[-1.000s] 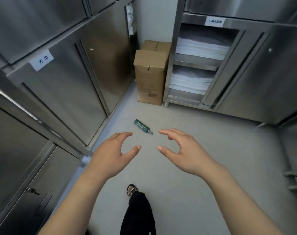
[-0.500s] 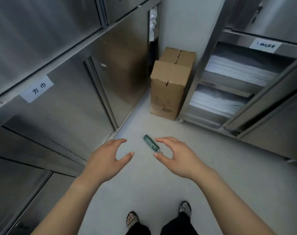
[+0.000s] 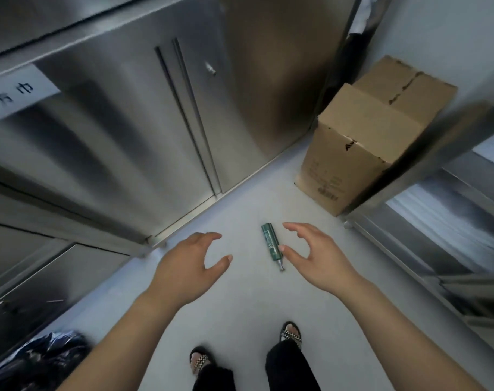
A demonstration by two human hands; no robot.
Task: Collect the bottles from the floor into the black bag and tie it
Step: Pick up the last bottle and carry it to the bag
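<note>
A small green bottle point(image 3: 271, 245) lay on its side on the pale floor point(image 3: 240, 306), its narrow metal tip pointing toward the person. It lay between the two hands, much nearer the right one. The right hand point(image 3: 315, 255) was spread wide with fingers gently curved and held nothing; its thumb tip appeared just beside the bottle's lower half, though whether it touched could not be told. The left hand point(image 3: 188, 263) was also wide and held nothing, its thumb pointing at the bottle from well apart.

A tall cardboard box point(image 3: 373, 131) stood in the corner beyond the bottle, between a steel cabinet point(image 3: 127, 122) on the left and a steel rack point(image 3: 426, 153) on the right. The black bag point(image 3: 42, 359) lay crumpled on the floor by the cabinet, under the left forearm. Two sandalled feet point(image 3: 291, 333) stood below the hands.
</note>
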